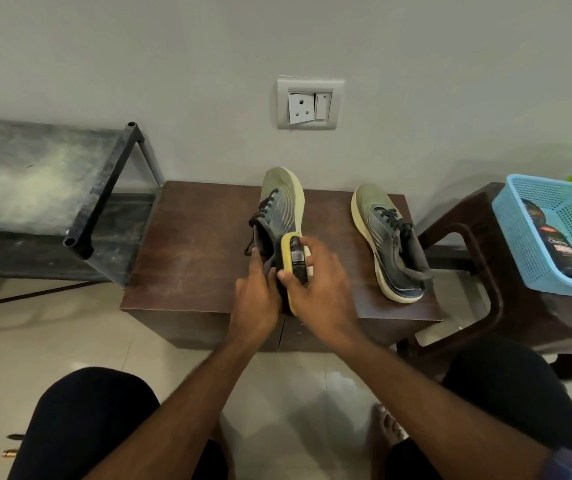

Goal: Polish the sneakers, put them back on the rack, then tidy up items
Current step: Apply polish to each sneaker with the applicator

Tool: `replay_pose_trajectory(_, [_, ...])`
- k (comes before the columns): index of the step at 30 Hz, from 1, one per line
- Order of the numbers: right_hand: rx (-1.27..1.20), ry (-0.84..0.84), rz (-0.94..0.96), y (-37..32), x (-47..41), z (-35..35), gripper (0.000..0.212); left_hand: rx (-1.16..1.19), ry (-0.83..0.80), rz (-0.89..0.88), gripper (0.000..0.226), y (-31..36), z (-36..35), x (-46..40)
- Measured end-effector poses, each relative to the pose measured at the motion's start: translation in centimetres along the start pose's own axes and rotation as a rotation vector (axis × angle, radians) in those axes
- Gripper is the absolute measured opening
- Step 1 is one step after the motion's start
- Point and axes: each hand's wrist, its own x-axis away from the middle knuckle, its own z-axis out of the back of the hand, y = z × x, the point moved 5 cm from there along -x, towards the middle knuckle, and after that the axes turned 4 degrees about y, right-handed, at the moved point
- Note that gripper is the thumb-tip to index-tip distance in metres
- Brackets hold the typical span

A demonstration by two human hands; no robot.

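The left hand (255, 301) had its grip closed on the heel of one sneaker (279, 216), which was tipped on its side on the brown table (191, 251), toe toward the wall. The right hand (319, 289) had its grip clenched around a yellow sponge applicator (294, 258), pressed against that sneaker's side near the heel. The second sneaker (390, 244) stood upright on the table, well apart to the right. A dusty dark rack (104, 188) stood at left. At right, a blue basket (554, 237) on a brown chair (468, 244) held a dark bottle (559, 247).
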Motion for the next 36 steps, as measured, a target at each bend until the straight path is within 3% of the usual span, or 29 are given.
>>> replay_pose_trajectory(7, [0.120,0.103,-0.194,4.2,-3.9,0.6,0.055,-0.045,-0.006,0.044,0.051,0.4,0.1,0.5])
replay_pose_trajectory(9, [0.051,0.123,-0.160,3.2,-3.2,1.3,0.054,-0.062,-0.009,0.052,0.050,0.2,0.4,0.1])
replay_pose_trajectory(13, [-0.030,-0.025,-0.010,0.3,-0.1,-1.2,0.052,-0.077,-0.034,-0.003,0.044,0.1,0.2,-0.4])
replay_pose_trajectory(20, [0.051,0.139,-0.218,3.4,-4.4,0.8,0.048,-0.112,-0.095,-0.008,0.051,0.3,0.1,0.6])
replay_pose_trajectory(25, [-0.067,-0.015,-0.062,0.6,-0.4,-1.1,0.049,-0.092,-0.083,-0.052,0.041,0.6,0.1,0.1])
replay_pose_trajectory(29, [0.037,0.097,-0.154,2.9,-3.8,-0.6,0.047,-0.127,-0.110,-0.050,0.049,1.1,-0.4,0.8])
replay_pose_trajectory(33, [0.023,0.180,-0.279,5.8,-5.3,1.4,0.052,-0.054,-0.087,-0.005,0.053,0.5,0.6,0.6])
replay_pose_trajectory(36, [-0.019,0.144,-0.136,3.1,-4.0,1.8,0.050,0.132,-0.092,0.032,0.059,-1.0,0.8,-0.5])
